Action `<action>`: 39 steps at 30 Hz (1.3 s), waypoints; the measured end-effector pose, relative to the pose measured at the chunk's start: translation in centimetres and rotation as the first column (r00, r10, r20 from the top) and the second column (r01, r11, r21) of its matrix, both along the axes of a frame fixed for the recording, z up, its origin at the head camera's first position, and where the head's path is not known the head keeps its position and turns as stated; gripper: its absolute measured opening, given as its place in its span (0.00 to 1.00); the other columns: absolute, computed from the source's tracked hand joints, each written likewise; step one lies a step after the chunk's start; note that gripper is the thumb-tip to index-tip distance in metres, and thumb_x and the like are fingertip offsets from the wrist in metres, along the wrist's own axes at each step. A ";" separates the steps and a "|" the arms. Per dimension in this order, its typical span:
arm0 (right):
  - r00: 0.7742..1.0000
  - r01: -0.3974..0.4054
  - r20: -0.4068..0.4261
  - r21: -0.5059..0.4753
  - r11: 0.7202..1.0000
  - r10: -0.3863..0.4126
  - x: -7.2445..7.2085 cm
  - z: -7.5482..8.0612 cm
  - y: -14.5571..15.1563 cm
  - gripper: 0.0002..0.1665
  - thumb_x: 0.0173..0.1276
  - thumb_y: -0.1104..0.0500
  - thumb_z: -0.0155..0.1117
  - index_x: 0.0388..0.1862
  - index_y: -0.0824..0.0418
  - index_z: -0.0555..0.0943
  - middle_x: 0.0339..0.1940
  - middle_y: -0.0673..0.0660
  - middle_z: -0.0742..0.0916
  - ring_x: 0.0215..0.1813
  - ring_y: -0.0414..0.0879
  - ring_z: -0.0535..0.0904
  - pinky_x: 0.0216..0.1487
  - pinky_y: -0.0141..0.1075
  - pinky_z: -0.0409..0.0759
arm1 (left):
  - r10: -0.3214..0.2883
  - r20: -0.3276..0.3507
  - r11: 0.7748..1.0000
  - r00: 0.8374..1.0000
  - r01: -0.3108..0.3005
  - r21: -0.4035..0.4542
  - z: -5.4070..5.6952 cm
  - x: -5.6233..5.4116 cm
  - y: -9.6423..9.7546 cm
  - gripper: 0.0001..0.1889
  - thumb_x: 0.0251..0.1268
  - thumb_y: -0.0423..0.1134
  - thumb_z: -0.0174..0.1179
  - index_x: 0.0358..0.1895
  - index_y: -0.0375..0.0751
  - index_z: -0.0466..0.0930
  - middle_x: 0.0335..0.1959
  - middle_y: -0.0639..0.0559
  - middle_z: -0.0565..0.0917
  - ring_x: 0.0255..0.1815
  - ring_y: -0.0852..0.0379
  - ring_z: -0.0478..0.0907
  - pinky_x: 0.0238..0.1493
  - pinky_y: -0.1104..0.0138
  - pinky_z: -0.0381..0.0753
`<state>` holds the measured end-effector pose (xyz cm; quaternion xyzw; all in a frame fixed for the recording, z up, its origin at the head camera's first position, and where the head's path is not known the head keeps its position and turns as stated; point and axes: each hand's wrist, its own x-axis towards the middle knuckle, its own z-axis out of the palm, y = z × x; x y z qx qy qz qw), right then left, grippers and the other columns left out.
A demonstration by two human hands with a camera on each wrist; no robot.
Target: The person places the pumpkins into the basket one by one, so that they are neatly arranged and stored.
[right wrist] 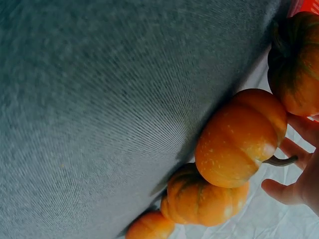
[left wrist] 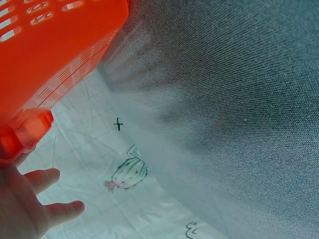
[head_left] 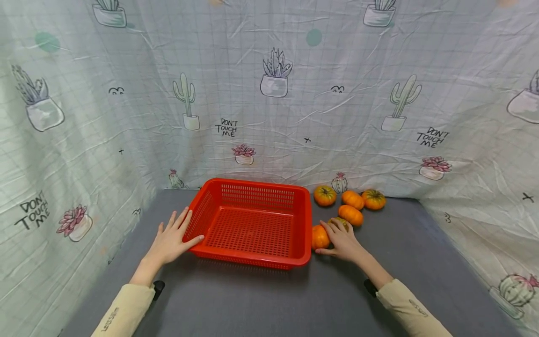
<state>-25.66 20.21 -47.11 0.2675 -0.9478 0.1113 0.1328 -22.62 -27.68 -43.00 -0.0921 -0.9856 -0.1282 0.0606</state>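
Note:
A red plastic basket [head_left: 252, 260] with slotted walls stands in the middle of the grey table. My left hand [head_left: 168, 243] lies spread on its left rim, the thumb over the near left corner; in the left wrist view, fingers [left wrist: 42, 179] stick out past the basket's rim [left wrist: 32, 132]. My right hand [head_left: 343, 242] is over two small pumpkins beside the basket's right wall: an orange pumpkin [head_left: 320, 237] by the thumb and index finger, and a greenish pumpkin [head_left: 338, 224] partly hidden under the fingers. In the right wrist view its fingers are spread beside an orange pumpkin [right wrist: 239, 139] with a stem.
Behind the right hand sit more small pumpkins: an orange one [head_left: 351, 215], another orange one [head_left: 353, 200], a green-topped one [head_left: 325, 195] and a striped one [head_left: 374, 199]. A white cactus-print cloth [head_left: 269, 140] hangs around the back and sides of the grey table [head_left: 261, 304].

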 end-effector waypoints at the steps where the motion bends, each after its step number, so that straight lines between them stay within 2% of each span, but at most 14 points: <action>1: 1.000 0.008 0.004 0.010 1.000 -0.008 -0.1 0.0 0.0 0.48 0.48 0.36 0.64 0.61 0.65 0.66 0.52 0.63 0.78 0.62 0.61 0.63 0.56 0.65 0.53 | 0.000 0.002 1.000 1.000 0.000 0.002 0.0 0.0 0.0 0.48 0.53 0.67 0.47 0.70 0.41 0.43 0.72 0.42 0.46 0.70 0.35 0.41 0.59 0.34 0.38; 7: 1.000 0.026 -0.010 0.024 0.999 -0.025 -0.3 0.1 -0.3 0.46 0.47 0.36 0.65 0.58 0.64 0.69 0.50 0.61 0.78 0.59 0.58 0.65 0.55 0.63 0.55 | -0.001 0.002 1.000 1.000 0.001 -0.008 0.0 -0.1 0.1 0.48 0.53 0.68 0.46 0.70 0.41 0.43 0.72 0.42 0.46 0.70 0.35 0.42 0.59 0.34 0.39; 12: 0.998 0.028 -0.054 0.020 0.999 -0.027 0.0 0.7 -0.4 0.47 0.41 0.36 0.69 0.55 0.62 0.70 0.49 0.61 0.76 0.56 0.59 0.66 0.54 0.60 0.57 | -0.005 0.001 1.000 1.000 0.005 -0.007 0.1 -0.1 0.1 0.48 0.54 0.68 0.46 0.70 0.40 0.43 0.72 0.42 0.46 0.70 0.35 0.42 0.59 0.34 0.41; 19: 0.994 -0.012 -0.112 -0.007 1.000 0.011 0.7 1.3 -0.2 0.48 0.33 0.42 0.75 0.53 0.61 0.70 0.46 0.63 0.73 0.50 0.60 0.68 0.52 0.59 0.60 | -0.010 -0.006 1.000 1.000 0.010 -0.013 0.1 -0.2 0.1 0.47 0.54 0.67 0.46 0.70 0.40 0.43 0.72 0.41 0.47 0.70 0.36 0.42 0.58 0.34 0.42; 24: 0.996 -0.019 -0.082 -0.021 1.000 0.018 1.5 1.9 0.0 0.48 0.32 0.49 0.77 0.55 0.61 0.70 0.48 0.66 0.71 0.49 0.57 0.68 0.50 0.59 0.61 | -0.011 -0.008 1.000 1.000 0.011 -0.016 0.1 -0.2 0.1 0.47 0.55 0.66 0.47 0.70 0.40 0.44 0.71 0.41 0.47 0.70 0.36 0.43 0.59 0.34 0.43; 30: 0.997 -0.018 -0.076 0.037 0.999 0.021 1.9 2.4 0.2 0.51 0.30 0.51 0.78 0.59 0.58 0.68 0.51 0.68 0.69 0.49 0.57 0.70 0.46 0.56 0.61 | -0.008 -0.008 1.000 1.000 0.008 -0.017 0.2 -0.1 0.1 0.47 0.54 0.67 0.46 0.70 0.39 0.44 0.71 0.41 0.47 0.70 0.37 0.43 0.58 0.34 0.43; 35: 0.992 -0.032 -0.116 0.083 0.996 0.042 2.0 2.5 0.5 0.55 0.29 0.50 0.78 0.62 0.54 0.66 0.54 0.65 0.70 0.50 0.55 0.70 0.41 0.52 0.61 | -0.010 -0.011 1.000 1.000 0.010 -0.019 0.3 -0.1 0.1 0.47 0.54 0.67 0.46 0.70 0.39 0.44 0.71 0.41 0.47 0.70 0.37 0.44 0.58 0.34 0.43; 39: 0.987 -0.042 -0.152 0.096 0.995 0.056 2.2 2.5 0.7 0.56 0.29 0.49 0.78 0.63 0.55 0.66 0.54 0.62 0.72 0.50 0.57 0.68 0.40 0.50 0.61 | -0.012 -0.015 1.000 1.000 0.012 -0.022 0.2 -0.1 0.2 0.47 0.54 0.67 0.46 0.70 0.39 0.44 0.71 0.40 0.48 0.70 0.37 0.44 0.58 0.34 0.44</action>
